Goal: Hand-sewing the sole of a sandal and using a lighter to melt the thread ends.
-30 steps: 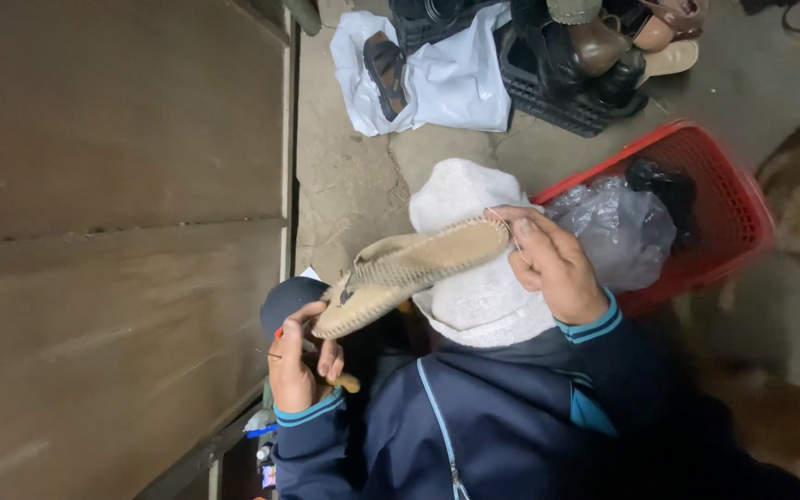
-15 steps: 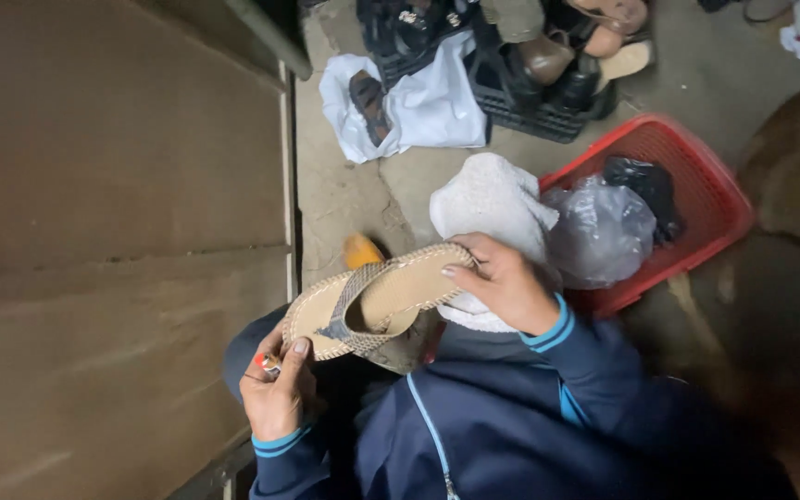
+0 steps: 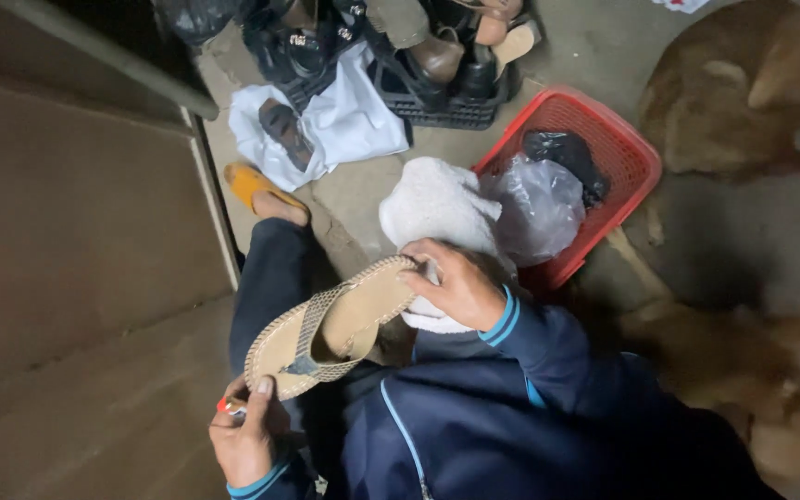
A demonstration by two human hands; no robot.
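Head view: tan woven sandal point(image 3: 335, 326) sits at frame centre, right hand point(image 3: 456, 285) gripping its heel end. Left hand point(image 3: 244, 435), lower left, pinches a small red-tipped object point(image 3: 225, 405) at its toe. White cloth point(image 3: 437, 208) and red basket point(image 3: 627, 162) lie beyond.

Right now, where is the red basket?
In the head view, the red basket sits on the floor at upper right, beside the white cloth and in front of the black crate of shoes.

Woven matt sandal point(image 3: 340, 324); glossy plastic bag point(image 3: 539, 208)
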